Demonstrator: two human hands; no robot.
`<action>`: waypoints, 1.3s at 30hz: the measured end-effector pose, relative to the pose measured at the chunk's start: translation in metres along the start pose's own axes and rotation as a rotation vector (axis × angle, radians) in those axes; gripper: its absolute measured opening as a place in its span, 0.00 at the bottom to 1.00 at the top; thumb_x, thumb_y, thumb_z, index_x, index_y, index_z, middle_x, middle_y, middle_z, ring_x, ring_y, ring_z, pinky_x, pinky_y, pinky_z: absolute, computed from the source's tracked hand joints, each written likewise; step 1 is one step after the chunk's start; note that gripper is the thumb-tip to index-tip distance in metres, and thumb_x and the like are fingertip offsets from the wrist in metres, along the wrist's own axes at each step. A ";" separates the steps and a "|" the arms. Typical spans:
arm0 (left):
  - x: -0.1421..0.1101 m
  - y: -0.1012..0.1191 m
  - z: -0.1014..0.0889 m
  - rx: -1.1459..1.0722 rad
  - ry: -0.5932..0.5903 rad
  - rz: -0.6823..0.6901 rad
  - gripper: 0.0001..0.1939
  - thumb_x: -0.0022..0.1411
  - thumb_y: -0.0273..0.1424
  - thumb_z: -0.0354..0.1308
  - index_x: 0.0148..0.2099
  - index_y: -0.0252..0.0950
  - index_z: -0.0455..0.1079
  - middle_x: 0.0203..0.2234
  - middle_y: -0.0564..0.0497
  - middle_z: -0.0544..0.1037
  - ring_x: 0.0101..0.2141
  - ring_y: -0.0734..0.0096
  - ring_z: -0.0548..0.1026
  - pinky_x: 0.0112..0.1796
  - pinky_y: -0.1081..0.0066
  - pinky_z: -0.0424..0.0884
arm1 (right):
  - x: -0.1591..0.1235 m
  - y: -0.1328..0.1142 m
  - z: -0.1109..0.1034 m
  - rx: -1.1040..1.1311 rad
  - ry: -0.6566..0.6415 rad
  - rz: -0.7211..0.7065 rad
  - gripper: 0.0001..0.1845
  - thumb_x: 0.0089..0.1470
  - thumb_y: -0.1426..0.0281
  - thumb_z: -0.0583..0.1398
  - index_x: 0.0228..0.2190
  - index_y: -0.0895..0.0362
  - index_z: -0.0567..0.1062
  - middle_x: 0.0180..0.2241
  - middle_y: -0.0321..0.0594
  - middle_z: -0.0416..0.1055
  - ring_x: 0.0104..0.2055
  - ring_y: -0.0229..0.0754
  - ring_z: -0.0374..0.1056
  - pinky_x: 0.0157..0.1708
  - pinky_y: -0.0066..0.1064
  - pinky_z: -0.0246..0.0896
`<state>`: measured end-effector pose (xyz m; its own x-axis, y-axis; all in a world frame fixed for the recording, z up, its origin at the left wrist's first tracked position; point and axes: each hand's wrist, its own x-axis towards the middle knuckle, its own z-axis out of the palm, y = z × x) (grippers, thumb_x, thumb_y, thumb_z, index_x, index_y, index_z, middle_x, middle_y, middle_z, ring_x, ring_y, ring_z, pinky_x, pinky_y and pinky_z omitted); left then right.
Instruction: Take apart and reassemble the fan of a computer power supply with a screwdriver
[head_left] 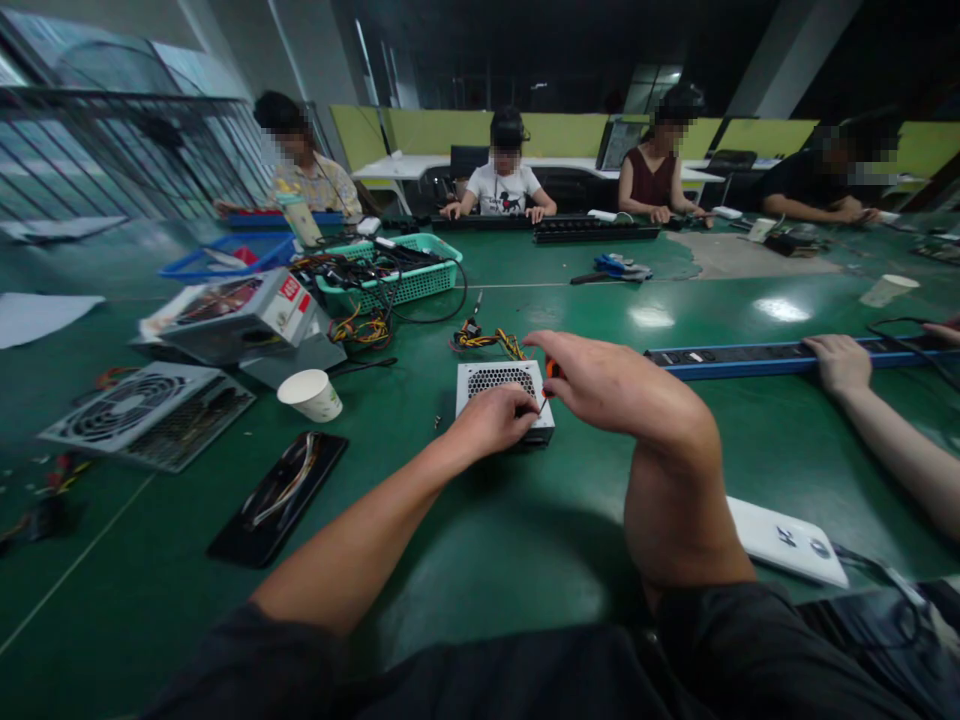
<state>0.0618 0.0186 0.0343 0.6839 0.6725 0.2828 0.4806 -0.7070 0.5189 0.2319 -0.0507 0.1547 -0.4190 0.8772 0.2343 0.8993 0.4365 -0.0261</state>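
A small grey computer power supply (466, 377) with a honeycomb vent sits on the green table in front of me. Yellow and black cables (491, 340) come out behind it. My right hand (600, 385) is wrapped round a screwdriver (553, 370) with an orange and black handle; its shaft slants down to the near right corner of the casing. By that tip, my left hand (495, 415) rests on the casing with its fingers pinched together. Whatever lies between those fingers is hidden. Tiny screws (438, 422) lie left of the casing.
Left are other power supplies (150, 410), a paper cup (310, 395), a black phone (281, 500) and a green basket (420, 270) of cables. Right, a co-worker's hand (836, 360) rests on a blue-black strip (735, 358) near a white power bank (784, 540). Several people sit opposite.
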 end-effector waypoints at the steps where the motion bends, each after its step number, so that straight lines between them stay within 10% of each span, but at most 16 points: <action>1: 0.000 0.000 0.000 -0.005 0.000 0.000 0.08 0.60 0.28 0.57 0.39 0.39 0.78 0.38 0.52 0.81 0.39 0.67 0.77 0.40 0.71 0.69 | 0.001 -0.001 -0.001 -0.023 0.012 0.025 0.24 0.60 0.69 0.56 0.58 0.56 0.68 0.51 0.47 0.76 0.50 0.51 0.73 0.43 0.37 0.66; 7: -0.001 -0.001 0.001 -0.041 0.005 -0.024 0.09 0.61 0.28 0.57 0.40 0.39 0.78 0.39 0.52 0.81 0.39 0.68 0.77 0.41 0.72 0.70 | 0.005 -0.007 -0.005 -0.187 -0.004 0.216 0.15 0.60 0.58 0.58 0.44 0.50 0.78 0.36 0.44 0.80 0.38 0.53 0.76 0.33 0.37 0.63; 14: 0.000 -0.003 0.001 -0.054 0.036 0.019 0.09 0.62 0.28 0.56 0.40 0.38 0.79 0.38 0.50 0.81 0.38 0.67 0.77 0.39 0.71 0.69 | -0.002 -0.003 -0.004 -0.026 -0.055 -0.019 0.23 0.61 0.69 0.55 0.57 0.55 0.68 0.52 0.46 0.75 0.50 0.48 0.73 0.41 0.34 0.64; 25: 0.002 -0.009 0.003 -0.172 0.044 -0.061 0.11 0.63 0.31 0.57 0.44 0.36 0.78 0.37 0.49 0.81 0.35 0.69 0.77 0.36 0.72 0.70 | 0.010 -0.012 -0.005 -0.199 -0.002 0.297 0.19 0.60 0.51 0.56 0.37 0.52 0.78 0.34 0.46 0.79 0.38 0.54 0.75 0.31 0.37 0.61; 32: 0.005 -0.020 -0.047 -0.092 0.114 -0.119 0.13 0.65 0.30 0.54 0.48 0.35 0.77 0.43 0.48 0.82 0.42 0.66 0.78 0.46 0.70 0.72 | -0.001 -0.003 -0.005 0.007 -0.043 -0.005 0.24 0.60 0.66 0.57 0.57 0.56 0.68 0.54 0.46 0.74 0.51 0.51 0.72 0.43 0.37 0.65; 39: -0.007 -0.066 -0.091 0.413 -0.169 -0.380 0.18 0.63 0.28 0.53 0.51 0.35 0.77 0.49 0.42 0.80 0.48 0.57 0.78 0.48 0.67 0.71 | 0.010 -0.011 -0.008 -0.224 0.022 0.296 0.18 0.58 0.51 0.59 0.32 0.51 0.80 0.28 0.43 0.78 0.31 0.49 0.72 0.27 0.35 0.55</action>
<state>-0.0245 0.0802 0.0717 0.4837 0.8751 -0.0119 0.8601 -0.4728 0.1915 0.2185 -0.0480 0.1654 -0.1365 0.9532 0.2698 0.9872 0.1082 0.1170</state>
